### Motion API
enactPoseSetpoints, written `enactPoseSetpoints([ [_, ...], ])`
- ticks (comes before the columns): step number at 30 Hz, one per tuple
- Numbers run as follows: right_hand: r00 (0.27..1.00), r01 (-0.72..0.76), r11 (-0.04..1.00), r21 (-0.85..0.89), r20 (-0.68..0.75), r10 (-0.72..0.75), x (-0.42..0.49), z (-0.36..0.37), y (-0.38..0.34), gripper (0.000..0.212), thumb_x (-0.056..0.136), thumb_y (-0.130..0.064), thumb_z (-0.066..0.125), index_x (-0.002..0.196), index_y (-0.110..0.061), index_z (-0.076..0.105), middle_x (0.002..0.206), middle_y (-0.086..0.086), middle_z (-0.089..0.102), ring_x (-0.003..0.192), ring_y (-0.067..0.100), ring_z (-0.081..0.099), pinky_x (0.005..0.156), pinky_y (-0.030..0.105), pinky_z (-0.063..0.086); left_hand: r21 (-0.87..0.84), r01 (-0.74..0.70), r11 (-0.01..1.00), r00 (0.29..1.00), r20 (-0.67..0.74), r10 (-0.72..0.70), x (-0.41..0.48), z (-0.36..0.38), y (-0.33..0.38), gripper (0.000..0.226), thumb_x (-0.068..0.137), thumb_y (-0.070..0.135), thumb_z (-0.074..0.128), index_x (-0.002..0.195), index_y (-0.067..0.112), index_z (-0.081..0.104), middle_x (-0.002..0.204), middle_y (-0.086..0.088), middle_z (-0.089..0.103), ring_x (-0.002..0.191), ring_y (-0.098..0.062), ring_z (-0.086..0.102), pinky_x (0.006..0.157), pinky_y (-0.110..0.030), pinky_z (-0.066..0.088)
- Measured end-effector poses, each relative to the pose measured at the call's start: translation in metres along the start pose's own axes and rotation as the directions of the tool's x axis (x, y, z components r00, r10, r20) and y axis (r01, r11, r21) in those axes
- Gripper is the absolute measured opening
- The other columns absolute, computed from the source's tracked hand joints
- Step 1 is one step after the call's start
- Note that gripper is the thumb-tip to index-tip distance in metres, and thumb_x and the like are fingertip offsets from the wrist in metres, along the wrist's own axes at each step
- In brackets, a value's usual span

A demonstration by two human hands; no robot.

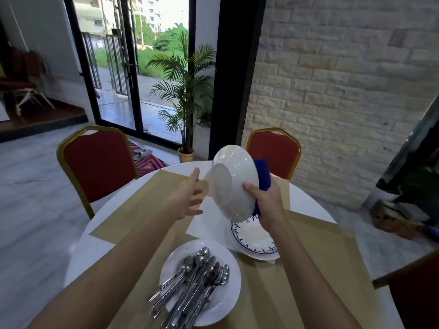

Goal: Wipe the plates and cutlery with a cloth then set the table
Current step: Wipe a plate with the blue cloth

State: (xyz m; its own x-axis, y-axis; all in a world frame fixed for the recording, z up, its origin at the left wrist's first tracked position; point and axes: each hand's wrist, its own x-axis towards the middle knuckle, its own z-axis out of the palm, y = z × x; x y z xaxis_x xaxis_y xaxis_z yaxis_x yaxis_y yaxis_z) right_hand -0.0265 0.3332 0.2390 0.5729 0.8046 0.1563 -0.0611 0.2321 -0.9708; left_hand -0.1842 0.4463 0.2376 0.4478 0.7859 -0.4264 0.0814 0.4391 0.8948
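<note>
A white plate (234,180) is held up on edge above the round table (78,257), its underside facing me. My right hand (267,203) grips the plate's lower right rim together with a blue cloth (262,173) behind it. To the left of the plate, my left hand (188,198) hovers with fingers spread, holding nothing. A stack of blue-patterned plates (251,237) lies below the raised plate. Nearer to me a white plate (221,302) carries several spoons and forks (194,281).
Tan place mats (142,210) cover the table. Two red chairs with gold frames (95,167) (275,150) stand at the far side, and another chair's edge (413,298) is at the right. A potted palm (186,103) stands by the glass door.
</note>
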Motion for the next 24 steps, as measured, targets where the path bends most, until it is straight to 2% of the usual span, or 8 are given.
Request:
enactPoseSetpoints([
  [6,0.859,0.343,0.759,-0.553,0.511,-0.017,-0.01,0.005,0.019,0.041,0.082,-0.015,0.068,0.116,-0.036,0.059,0.093,-0.007,0.067,0.084,0.013,0.062,0.075,0.034,0.05,-0.227,0.273,0.935,0.955,0.184,-0.235,0.007,-0.02,0.003,0.076,0.079,0.061,0.061,0.134,0.02,0.029,0.133,-0.029,0.045,0.112,-0.046,0.055,0.082,-0.054,0.053],
  [10,0.654,0.694,0.347,-0.631,0.754,0.063,-0.013,0.02,0.03,0.055,0.088,-0.028,0.064,0.139,-0.04,0.045,0.117,-0.004,0.068,0.099,0.019,0.064,0.084,0.033,0.048,-0.236,0.314,0.92,0.949,0.091,-0.3,0.028,-0.037,-0.03,0.051,0.095,0.036,0.045,0.135,0.005,0.045,0.113,-0.019,0.063,0.093,-0.032,0.064,0.068,-0.044,0.057],
  [12,0.601,0.756,0.236,-0.61,0.79,0.12,-0.009,0.031,0.034,0.056,0.092,-0.031,0.06,0.143,-0.04,0.038,0.128,-0.007,0.063,0.106,0.02,0.061,0.085,0.033,0.046,-0.236,0.264,0.935,0.964,0.053,-0.259,0.034,-0.045,-0.032,0.047,0.1,0.039,0.033,0.124,0.004,0.055,0.1,-0.017,0.068,0.084,-0.029,0.066,0.066,-0.041,0.057],
  [15,0.56,0.731,0.255,-0.633,0.77,0.308,0.012,0.039,0.04,0.056,0.095,-0.046,0.052,0.146,-0.04,0.031,0.141,-0.011,0.05,0.12,0.013,0.051,0.089,0.027,0.039,-0.192,0.13,0.973,0.991,0.001,-0.132,0.047,-0.061,-0.024,0.061,0.098,0.056,0.023,0.106,0.011,0.064,0.091,-0.01,0.071,0.079,-0.026,0.068,0.069,-0.039,0.057],
  [17,0.523,0.762,0.171,-0.625,0.749,0.407,0.036,0.038,0.05,0.06,0.094,-0.063,0.025,0.149,-0.037,0.027,0.151,-0.01,0.038,0.135,0.013,0.038,0.102,0.029,0.03,-0.161,0.097,0.982,0.995,-0.021,-0.101,0.056,-0.079,-0.019,0.062,0.094,0.063,0.026,0.11,0.016,0.063,0.098,-0.01,0.07,0.088,-0.028,0.067,0.076,-0.042,0.056],
  [20,0.63,0.749,-0.134,-0.649,0.635,0.446,0.071,0.037,0.073,0.107,0.063,-0.076,-0.033,0.151,-0.04,0.013,0.161,-0.011,0.011,0.148,0.017,0.013,0.115,0.044,0.014,-0.088,0.073,0.993,0.997,-0.034,-0.076,0.067,-0.103,-0.02,0.048,0.095,0.06,0.031,0.093,0.024,0.063,0.086,-0.003,0.071,0.074,-0.019,0.069,0.062,-0.035,0.059],
  [22,0.744,0.65,-0.26,-0.714,0.529,0.408,0.087,0.054,0.09,0.107,0.059,-0.074,-0.038,0.152,-0.038,0.0,0.162,-0.009,-0.005,0.149,0.023,0.002,0.116,0.051,0.009,-0.046,0.094,0.995,0.995,0.046,-0.091,0.077,-0.111,-0.026,0.048,0.095,0.06,0.03,0.096,0.026,0.063,0.086,0.0,0.073,0.074,-0.016,0.07,0.062,-0.034,0.059],
  [24,0.792,0.58,-0.232,-0.781,0.475,0.383,0.095,0.084,0.104,0.089,0.072,-0.073,-0.026,0.151,-0.037,-0.009,0.161,-0.006,-0.013,0.149,0.025,-0.006,0.116,0.054,0.005,-0.035,0.1,0.994,0.987,0.132,-0.095,0.09,-0.117,-0.032,0.055,0.093,0.065,0.024,0.103,0.027,0.063,0.088,0.002,0.074,0.085,-0.019,0.069,0.073,-0.037,0.057],
])
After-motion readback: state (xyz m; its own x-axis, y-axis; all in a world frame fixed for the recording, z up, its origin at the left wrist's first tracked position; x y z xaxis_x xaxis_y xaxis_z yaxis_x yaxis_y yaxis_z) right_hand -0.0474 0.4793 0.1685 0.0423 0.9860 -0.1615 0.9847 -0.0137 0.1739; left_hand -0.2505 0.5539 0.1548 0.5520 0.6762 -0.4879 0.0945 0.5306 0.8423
